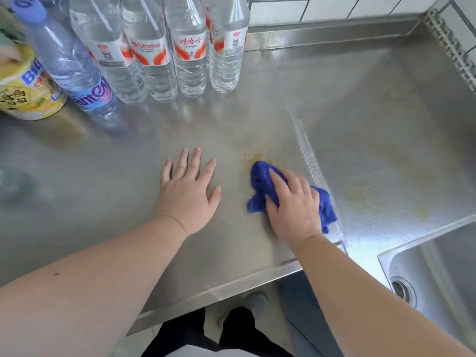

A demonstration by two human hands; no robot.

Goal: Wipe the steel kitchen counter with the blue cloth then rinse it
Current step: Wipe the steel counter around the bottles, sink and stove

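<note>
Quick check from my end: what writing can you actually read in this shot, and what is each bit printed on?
"娃哈哈": red characters on the label of a clear water bottle in the back row.
"Wahaha": red lettering, blurred, on the neighbouring bottle.
"ante": partial purple letters on the blue-capped bottle.
"BIG": partial blue letters on the yellow tub; its Chinese characters are too blurred to read.
Small print on all labels: unreadable.

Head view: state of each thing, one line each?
Cloth: bunched, pressed on the counter by the right hand.
Right hand: gripping the cloth.
Left hand: flat on the counter, fingers spread.
Counter: yellowish stain just beyond the cloth.
Bottles: upright, at the back.
Tub: upright, far left.
Sink: looks empty.
</note>
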